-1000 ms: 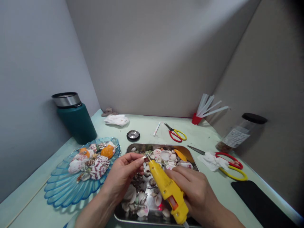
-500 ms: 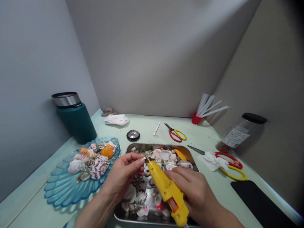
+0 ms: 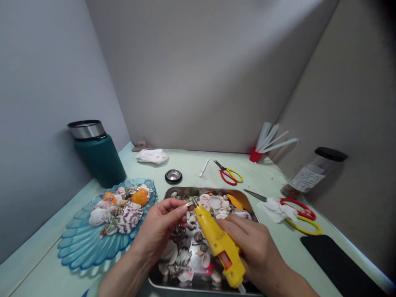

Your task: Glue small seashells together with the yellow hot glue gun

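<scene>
Nearest, the right hand (image 3: 258, 245) has its fingers wrapped round a yellow glue gun (image 3: 216, 237); whether one presses the trigger I cannot tell. Its metal nozzle (image 3: 194, 202) points towards eleven o'clock, very near a small pale piece (image 3: 189, 204), which the left hand (image 3: 161, 225) pinches between thumb and forefinger above the metal tray (image 3: 185, 191); contact between nozzle and piece is unclear. If the nozzle slips towards ten, it could burn those fingertips; a loose pinch could drop the piece among the shells (image 3: 215, 202), where it would be hard to pick out. The tray's far rim lies just beyond the nozzle, and a low swing of the gun could knock it. Taking the tray as the clock's centre, the blue plate (image 3: 77, 247) with its heaped shells sits at nine, so the left elbow has little spare width. Towards three, the black flat object (image 3: 337, 264) leaves the right forearm a modest gap, while the large scissors (image 3: 255, 195) point their blade back at the tray from two. Farther off, the round lid (image 3: 173, 176) sits at eleven and the small scissors (image 3: 220, 165) near twelve, with bare tabletop between them offering more room.
</scene>
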Demonstrator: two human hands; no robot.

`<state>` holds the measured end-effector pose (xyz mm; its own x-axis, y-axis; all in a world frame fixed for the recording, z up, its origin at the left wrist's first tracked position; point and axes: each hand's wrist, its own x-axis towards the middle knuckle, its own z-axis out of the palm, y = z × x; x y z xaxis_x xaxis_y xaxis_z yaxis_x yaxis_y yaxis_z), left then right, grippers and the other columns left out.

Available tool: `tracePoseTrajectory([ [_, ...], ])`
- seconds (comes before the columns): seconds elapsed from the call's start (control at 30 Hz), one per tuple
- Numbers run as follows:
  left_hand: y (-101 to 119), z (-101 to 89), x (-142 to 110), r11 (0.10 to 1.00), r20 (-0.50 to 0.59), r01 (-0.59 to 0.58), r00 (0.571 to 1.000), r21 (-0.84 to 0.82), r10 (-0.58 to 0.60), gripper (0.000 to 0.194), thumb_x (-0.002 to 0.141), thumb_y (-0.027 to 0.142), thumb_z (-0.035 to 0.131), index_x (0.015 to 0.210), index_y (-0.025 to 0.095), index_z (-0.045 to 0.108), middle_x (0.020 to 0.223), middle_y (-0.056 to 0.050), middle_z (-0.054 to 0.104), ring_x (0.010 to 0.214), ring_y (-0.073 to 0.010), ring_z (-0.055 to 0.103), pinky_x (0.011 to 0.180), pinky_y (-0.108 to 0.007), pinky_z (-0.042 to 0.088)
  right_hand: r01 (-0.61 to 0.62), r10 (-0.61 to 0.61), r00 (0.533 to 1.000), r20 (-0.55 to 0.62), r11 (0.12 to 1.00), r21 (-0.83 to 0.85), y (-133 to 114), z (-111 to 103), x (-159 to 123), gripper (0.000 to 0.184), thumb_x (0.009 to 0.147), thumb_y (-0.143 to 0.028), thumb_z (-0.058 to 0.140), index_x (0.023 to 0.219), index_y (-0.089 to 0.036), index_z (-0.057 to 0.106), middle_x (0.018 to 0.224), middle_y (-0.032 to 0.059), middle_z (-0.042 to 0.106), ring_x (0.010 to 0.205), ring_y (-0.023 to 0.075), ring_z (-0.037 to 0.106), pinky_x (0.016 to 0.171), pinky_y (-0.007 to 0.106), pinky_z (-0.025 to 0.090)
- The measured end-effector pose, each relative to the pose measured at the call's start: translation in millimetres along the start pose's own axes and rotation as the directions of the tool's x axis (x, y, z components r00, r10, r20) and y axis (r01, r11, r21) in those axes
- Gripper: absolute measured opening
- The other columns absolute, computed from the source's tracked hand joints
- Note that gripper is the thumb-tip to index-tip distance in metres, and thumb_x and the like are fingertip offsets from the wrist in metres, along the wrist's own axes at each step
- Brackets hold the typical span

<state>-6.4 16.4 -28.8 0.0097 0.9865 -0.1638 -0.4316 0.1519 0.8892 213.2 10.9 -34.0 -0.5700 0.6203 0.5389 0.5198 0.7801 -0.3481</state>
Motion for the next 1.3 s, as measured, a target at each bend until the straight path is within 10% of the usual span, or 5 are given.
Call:
tracePoseTrajectory([
  [0.67, 1.1, 1.2, 1.7, 1.000, -0.015, -0.012, 1.000, -0.018, 0.012, 0.015, 0.064, 0.018, 0.079, 0.073, 0.011, 0.070, 0.071, -0.004, 0.071, 0.052, -0.0063, 0.058, 0.052, -0.016, 0.048, -0.029, 0.029, 0.999, 0.019, 0.999, -0.037, -0.1, -1.9, 2.0, 0.022, 0.084, -0.027, 0.054, 0.102, -0.016, 0.061, 0.078, 0.0061, 0.061, 0.066, 0.0191, 0.057, 0.057, 0.028, 0.040],
  [0.97, 3.1, -0.5, 4.6, 0.990, -0.052, -0.081, 0.996, -0.115, 0.076, 0.014, 0.066, 0.017, 0.078, 0.074, 0.011, 0.069, 0.075, -0.006, 0.073, 0.051, -0.0041, 0.055, 0.052, -0.014, 0.047, -0.164, 0.258, 0.943, 0.210, 0.910, -0.382, 19.4, -23.5, -11.2, 0.042, 0.071, -0.006, 0.053, 0.110, -0.021, 0.057, 0.091, 0.0054, 0.063, 0.074, 0.0202, 0.060, 0.060, 0.028, 0.042],
  [1.3, 11.0, -2.5, 5.0, 0.966, -0.071, -0.174, 0.984, -0.194, 0.163, 0.016, 0.064, 0.017, 0.078, 0.076, 0.011, 0.070, 0.075, -0.005, 0.072, 0.051, -0.0045, 0.054, 0.052, -0.016, 0.046, -0.013, 0.194, 0.909, 0.368, 0.898, -0.439, 16.2, -49.5, 3.0, 0.039, 0.076, -0.038, 0.070, 0.110, -0.025, 0.059, 0.091, 0.0065, 0.063, 0.081, 0.0230, 0.058, 0.069, 0.034, 0.044],
])
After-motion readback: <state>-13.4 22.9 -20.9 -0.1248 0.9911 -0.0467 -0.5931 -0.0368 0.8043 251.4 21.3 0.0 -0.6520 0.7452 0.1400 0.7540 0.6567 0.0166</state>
